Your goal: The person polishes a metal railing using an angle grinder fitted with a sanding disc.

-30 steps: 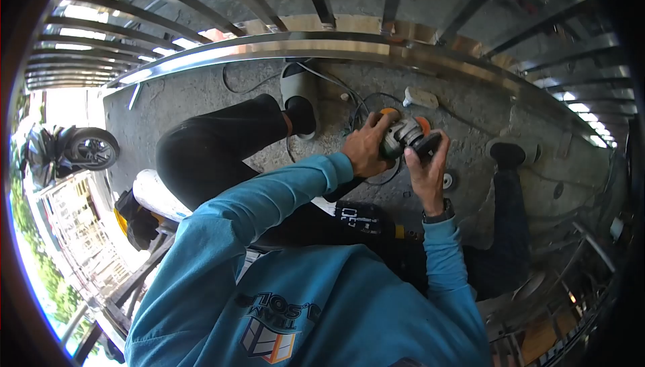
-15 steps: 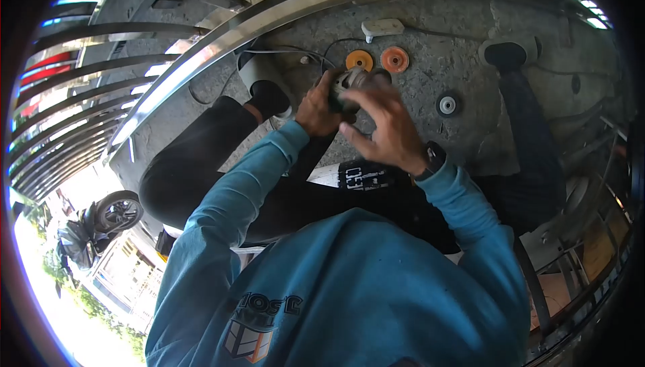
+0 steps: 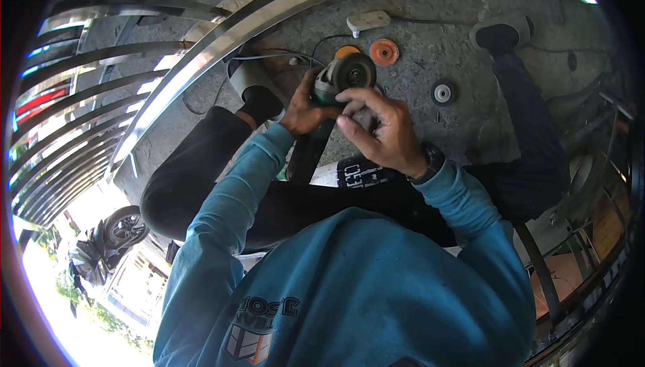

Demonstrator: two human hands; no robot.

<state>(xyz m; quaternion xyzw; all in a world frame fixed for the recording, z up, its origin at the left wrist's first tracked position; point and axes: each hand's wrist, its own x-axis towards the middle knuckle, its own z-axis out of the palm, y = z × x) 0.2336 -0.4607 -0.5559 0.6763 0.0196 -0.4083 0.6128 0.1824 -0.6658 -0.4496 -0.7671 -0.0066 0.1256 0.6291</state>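
Observation:
An angle grinder (image 3: pixel 325 86) with a green body and metal head is tilted up in front of me, its dark round disc (image 3: pixel 354 73) facing my view. My left hand (image 3: pixel 304 110) wraps around the grinder's body just behind the head. Close below the disc is my right hand (image 3: pixel 388 132), fingers loosely bent and thumb apart from them. Its index fingertip overlaps the disc's lower edge. Past the disc, an orange-yellow disc (image 3: pixel 347 51) is partly hidden, and an orange-red disc (image 3: pixel 384 52) lies on the floor.
A dark wheel with a pale centre (image 3: pixel 442 92) rests on the concrete floor at right. A white power socket block (image 3: pixel 369 21) with a cable lies farther off. A metal frame with bars (image 3: pixel 168 101) runs along the left. My shod feet are on both sides.
The grinder has turned so its disc faces up toward me. My right hand has come down and left from the grinder head, its fingers less blurred.

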